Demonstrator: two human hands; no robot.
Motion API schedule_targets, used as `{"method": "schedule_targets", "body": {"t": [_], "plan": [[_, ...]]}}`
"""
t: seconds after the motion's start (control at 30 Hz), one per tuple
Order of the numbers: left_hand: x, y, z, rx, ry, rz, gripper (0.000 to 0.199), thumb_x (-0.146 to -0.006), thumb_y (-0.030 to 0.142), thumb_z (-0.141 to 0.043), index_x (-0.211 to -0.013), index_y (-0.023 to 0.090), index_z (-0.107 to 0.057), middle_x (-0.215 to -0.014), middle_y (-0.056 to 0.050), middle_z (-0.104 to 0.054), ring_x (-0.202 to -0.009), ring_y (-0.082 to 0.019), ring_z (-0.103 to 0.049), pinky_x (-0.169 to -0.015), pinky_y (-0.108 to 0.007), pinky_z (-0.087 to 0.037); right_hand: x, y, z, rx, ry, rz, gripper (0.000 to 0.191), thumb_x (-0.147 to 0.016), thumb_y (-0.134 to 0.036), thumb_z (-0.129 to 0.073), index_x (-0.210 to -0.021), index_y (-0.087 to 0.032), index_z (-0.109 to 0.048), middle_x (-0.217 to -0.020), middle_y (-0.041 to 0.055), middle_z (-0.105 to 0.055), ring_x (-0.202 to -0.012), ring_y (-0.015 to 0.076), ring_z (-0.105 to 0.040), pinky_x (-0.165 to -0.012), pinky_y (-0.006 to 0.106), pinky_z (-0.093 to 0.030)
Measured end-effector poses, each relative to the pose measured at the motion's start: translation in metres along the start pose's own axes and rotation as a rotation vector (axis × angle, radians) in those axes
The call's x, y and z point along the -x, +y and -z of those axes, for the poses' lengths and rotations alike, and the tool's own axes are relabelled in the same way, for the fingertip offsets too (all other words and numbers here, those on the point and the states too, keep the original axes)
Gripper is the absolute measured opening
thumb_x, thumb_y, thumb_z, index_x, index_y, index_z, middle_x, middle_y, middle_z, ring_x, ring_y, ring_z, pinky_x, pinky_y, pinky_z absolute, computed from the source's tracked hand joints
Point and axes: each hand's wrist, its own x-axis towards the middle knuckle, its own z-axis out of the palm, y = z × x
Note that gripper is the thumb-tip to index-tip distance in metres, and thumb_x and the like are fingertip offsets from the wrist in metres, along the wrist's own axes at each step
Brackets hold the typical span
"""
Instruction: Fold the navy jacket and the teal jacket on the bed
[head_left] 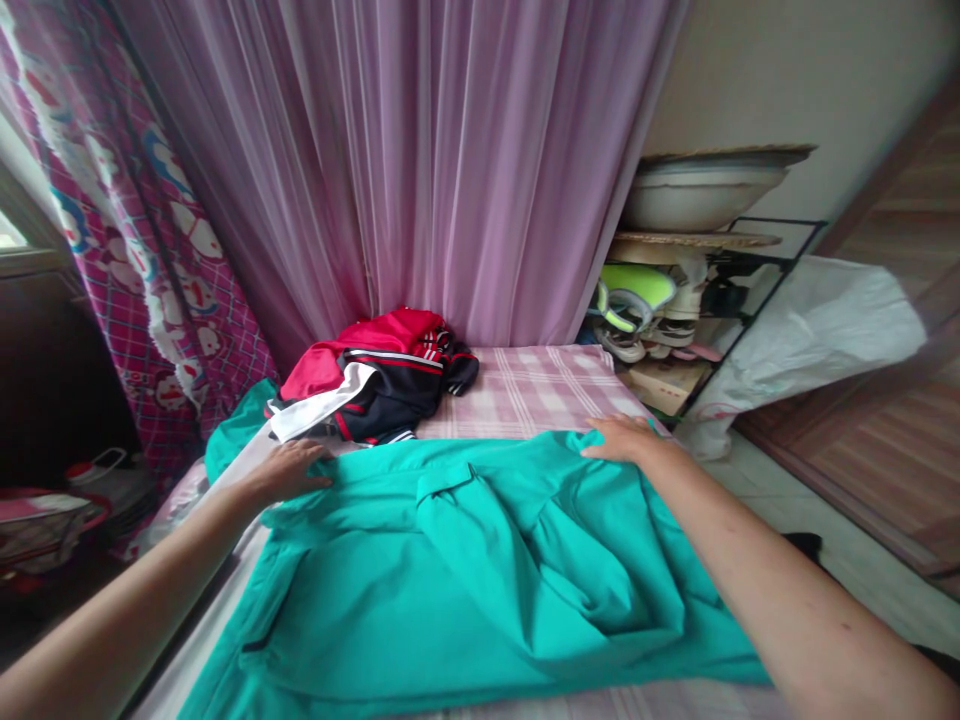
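Note:
A teal jacket [360, 600] lies spread on the bed, with a sleeve [480, 540] folded over its body and the cuff tab near the far edge. On the left side of the jacket a dark-edged pocket slit shows. My left hand [294, 470] rests at its far left corner, fingers apart and laid on the cloth. At the far right corner my right hand [619, 440] touches the fabric, its fingers stretched out flat. Neither hand visibly grips the jacket.
Behind it sits a pile of red, navy and white clothes [397, 390] on a checked sheet [540, 385]. Purple curtains [465, 170] hang at the back. To the right stand a shoe rack [780, 265] bearing a basin [705, 195], and a white plastic bag [817, 320].

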Motion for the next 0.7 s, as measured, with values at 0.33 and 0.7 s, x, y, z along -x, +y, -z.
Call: {"method": "schedule_targets", "body": {"t": [0.33,0.7], "plan": [[-0.003,-0.009,0.028,-0.053,-0.162,0.06,0.043,-0.089,0.046,-0.047,-0.117,0.021,-0.068,-0.11,-0.01,-0.076,-0.1,-0.029,-0.07,-0.091,-0.037,-0.048,0.017,0.001,0.017,0.235,0.073,-0.007,0.03,-0.091,-0.037,-0.056,-0.111,-0.029,-0.077,-0.113,0.0096,-0.074,-0.113,0.0293,-0.061,-0.097,0.043,-0.037],[-0.036,0.024,0.055,-0.218,-0.008,0.315,0.045,-0.094,0.048,-0.038,-0.11,0.019,-0.068,-0.111,-0.013,-0.073,-0.101,-0.027,-0.067,-0.087,-0.039,-0.046,-0.003,-0.009,-0.008,0.179,0.466,-0.125,0.031,-0.094,-0.027,-0.048,-0.097,-0.023,-0.078,-0.1,0.0112,-0.073,-0.099,0.0268,-0.052,-0.093,0.043,-0.027]]}}
